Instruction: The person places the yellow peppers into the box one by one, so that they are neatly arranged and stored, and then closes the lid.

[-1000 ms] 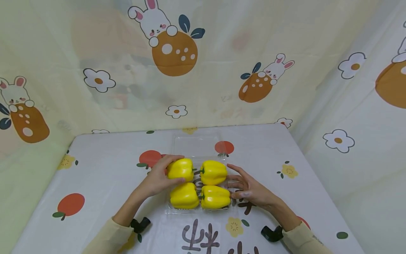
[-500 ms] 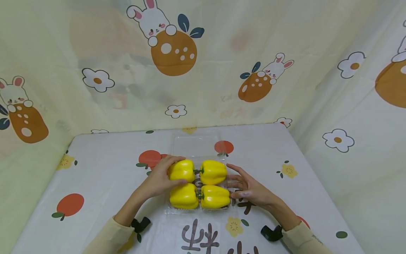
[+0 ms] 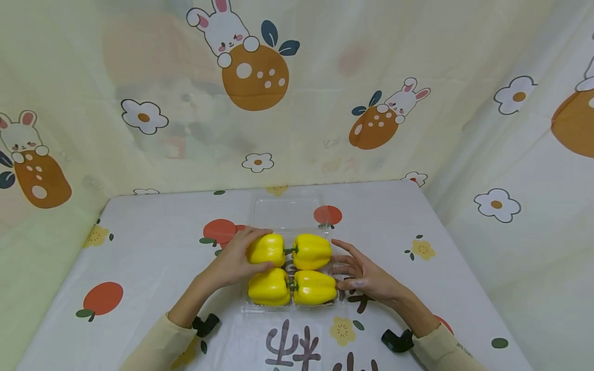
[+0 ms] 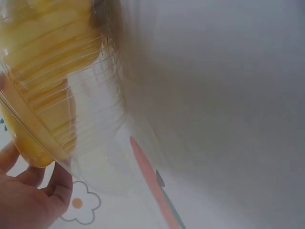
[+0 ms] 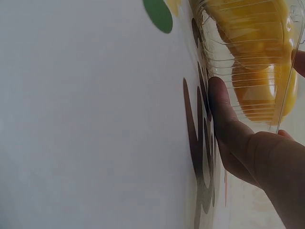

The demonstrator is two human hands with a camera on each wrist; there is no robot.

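Way in: bottom centre, over the bench (image 3: 380, 221), between forearms (image 3: 199, 293). Left hand (image 3: 237, 258) blocks container (image 3: 266, 309) at left, right hand (image 3: 364, 275) at right; yellow peppers (image 3: 314, 287) crowd the middle.

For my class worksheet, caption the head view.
A left hand grips one yellow pepper of four in a clear container.

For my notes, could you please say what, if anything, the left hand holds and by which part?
The far-left glossy yellow bell pepper, by its outer, stemless end.
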